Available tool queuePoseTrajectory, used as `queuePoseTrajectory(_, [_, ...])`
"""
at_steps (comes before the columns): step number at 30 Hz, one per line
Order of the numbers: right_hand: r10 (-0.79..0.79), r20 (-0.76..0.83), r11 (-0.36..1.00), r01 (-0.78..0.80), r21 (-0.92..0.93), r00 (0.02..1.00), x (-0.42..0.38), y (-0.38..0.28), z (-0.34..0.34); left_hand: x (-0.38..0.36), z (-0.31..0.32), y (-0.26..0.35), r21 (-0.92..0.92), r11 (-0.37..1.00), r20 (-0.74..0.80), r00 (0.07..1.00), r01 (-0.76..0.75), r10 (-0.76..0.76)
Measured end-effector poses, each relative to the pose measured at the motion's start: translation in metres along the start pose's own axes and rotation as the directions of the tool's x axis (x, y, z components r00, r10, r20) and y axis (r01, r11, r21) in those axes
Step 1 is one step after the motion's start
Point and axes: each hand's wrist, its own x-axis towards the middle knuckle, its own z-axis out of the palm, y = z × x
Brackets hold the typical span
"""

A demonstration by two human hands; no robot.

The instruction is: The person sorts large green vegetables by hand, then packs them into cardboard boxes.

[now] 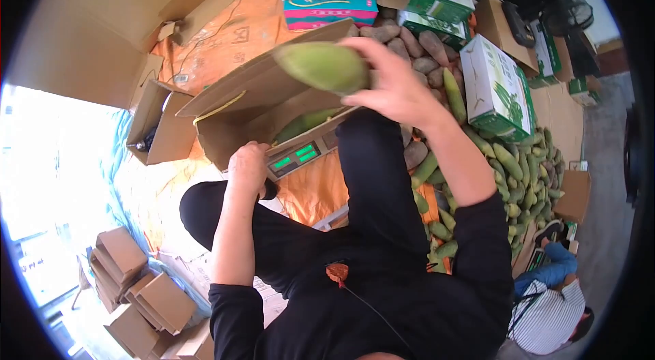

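My right hand (392,84) is closed around the thick end of a green radish (324,67), held above an open cardboard box (228,131). The radish is slightly blurred. Inside the box lies another green radish (303,125), partly covered by the front wall. My left hand (247,161) has its fingers curled on the near edge of the box, at its left side. Just right of that hand, a scale with lit green displays (293,160) shows under the box. A yellow cord handle (218,108) hangs from the box's raised flap.
A large pile of green radishes (529,169) spreads to my right, with reddish-brown roots (413,46) behind. Printed radish cartons (498,87) stand at the right and back. Folded brown boxes (164,302) stack at lower left. A person in a striped shirt (549,316) is at lower right.
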Motion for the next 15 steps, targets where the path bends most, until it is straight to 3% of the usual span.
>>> queuePoseTrajectory(3, [-0.044,0.16,0.995,0.057,-0.078,0.986,0.027,0.022,0.039,0.003,0.006,-0.006,-0.025,0.998,-0.065,0.996,-0.057,0.056])
queuePoseTrajectory(6, [0.044,0.302,0.957,0.046,-0.286,0.952,0.039,0.052,0.073,0.004,0.002,-0.002,-0.033,0.999,-0.015,0.999,-0.036,0.035])
queuePoseTrajectory(7, [0.151,0.348,0.921,-0.004,-0.389,0.925,0.041,0.051,0.079,0.003,0.001,-0.001,-0.061,0.998,-0.017,0.999,-0.031,0.031])
queuePoseTrajectory(9, [0.199,0.426,0.85,0.06,-0.523,0.883,0.045,0.064,0.09,0.003,0.001,-0.002,-0.074,0.996,-0.027,0.998,-0.054,0.053])
queuePoseTrajectory(11, [0.27,0.417,0.791,0.047,-0.61,0.868,0.043,0.073,0.097,0.003,0.005,-0.005,-0.031,0.996,-0.085,0.993,-0.083,0.08])
queuePoseTrajectory(14, [0.345,0.376,0.778,-0.039,-0.627,0.86,0.044,0.089,0.099,0.002,-0.005,0.004,-0.053,0.997,-0.053,0.997,-0.061,0.058])
queuePoseTrajectory(15, [0.28,0.331,0.833,-0.057,-0.551,0.901,0.042,0.085,0.089,0.002,-0.006,0.005,-0.077,0.996,-0.03,0.999,-0.035,0.033])
